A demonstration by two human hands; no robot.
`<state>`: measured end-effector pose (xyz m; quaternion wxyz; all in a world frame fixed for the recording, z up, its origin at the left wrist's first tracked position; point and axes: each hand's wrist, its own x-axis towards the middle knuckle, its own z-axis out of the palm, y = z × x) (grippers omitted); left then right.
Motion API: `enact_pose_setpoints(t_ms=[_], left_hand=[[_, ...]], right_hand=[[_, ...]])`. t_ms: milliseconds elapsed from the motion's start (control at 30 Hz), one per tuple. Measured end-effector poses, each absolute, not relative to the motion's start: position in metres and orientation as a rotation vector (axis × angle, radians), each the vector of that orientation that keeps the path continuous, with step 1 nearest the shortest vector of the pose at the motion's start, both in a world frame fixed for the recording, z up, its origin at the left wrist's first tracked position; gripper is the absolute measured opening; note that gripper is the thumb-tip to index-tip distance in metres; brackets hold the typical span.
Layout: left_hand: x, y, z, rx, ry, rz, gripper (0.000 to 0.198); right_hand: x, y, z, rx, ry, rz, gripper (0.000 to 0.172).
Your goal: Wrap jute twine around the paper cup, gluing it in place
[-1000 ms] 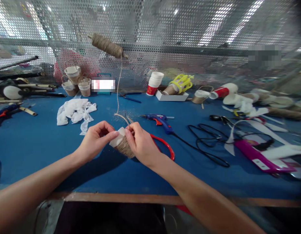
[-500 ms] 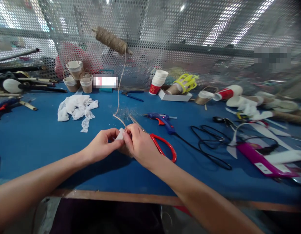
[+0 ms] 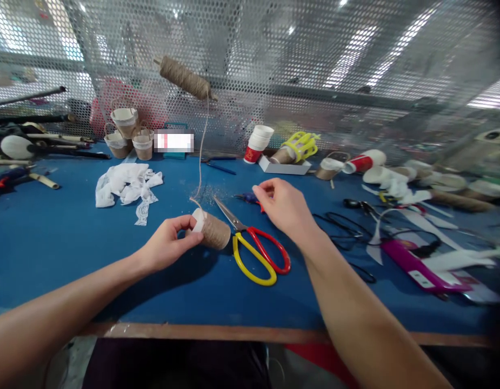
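My left hand [image 3: 172, 240] is closed on a twine-wrapped paper cup [image 3: 215, 231], thumb and fingers at its white rim. The cup lies on its side, rim to the left. From its rim, twine [image 3: 201, 151] runs up to a twine spool [image 3: 185, 78]. Clear of the cup, my right hand [image 3: 284, 208] is over a blue glue gun [image 3: 245, 198], fingers loosely bent and holding nothing I can see. It hides most of the gun. Just right of the cup lie scissors [image 3: 255, 265] with one yellow and one red handle, blades slightly apart.
White lace [image 3: 124, 183] lies to the left, with small twine-covered baskets [image 3: 126, 121] behind it. Pliers [image 3: 221, 166], stacked paper cups [image 3: 258, 143] and a white box [image 3: 284, 166] stand along the back. Black cable [image 3: 334, 227] and a magenta case [image 3: 407, 265] are at right.
My right hand has let go of the twine at the cup and moved right, over the glue gun. The cup and scissors are now uncovered. My left hand keeps its hold.
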<state>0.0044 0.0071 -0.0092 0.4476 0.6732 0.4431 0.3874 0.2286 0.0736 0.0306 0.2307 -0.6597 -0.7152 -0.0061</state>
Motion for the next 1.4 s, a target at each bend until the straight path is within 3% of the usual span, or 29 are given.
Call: enact_pose_setpoints(t_ms=[167,500,667,767,967,1167,1400], left_hand=[[0.000,0.008,-0.009,1.834,1.180,0.922,0.016],[0.000,0.010,-0.011,1.904,1.182,0.877,0.016],[0.000,0.011,-0.012,1.900,1.187,0.885,0.016],[0.000,0.012,-0.013,1.884,1.175,0.887,0.017],[-0.001,0.013,-0.013,1.846,1.173,0.877,0.018],[-0.005,0.016,-0.015,1.780,1.162,0.898,0.017],[-0.006,0.018,-0.016,1.757,1.191,0.851,0.021]], right_hand=[[0.257,0.097,0.019,-2.205,-2.129,-0.007,0.019],[0.278,0.106,0.008,-2.214,-2.066,0.269,0.015],[0.277,0.098,0.008,-2.050,-1.841,0.438,0.004],[0.266,0.083,0.018,-1.861,-1.738,0.562,0.020],[0.244,0.044,0.040,-1.347,-1.746,1.170,0.023],[0.231,0.024,0.045,-1.342,-1.987,1.072,0.022],[0.227,0.014,0.048,-1.374,-2.194,0.746,0.032]])
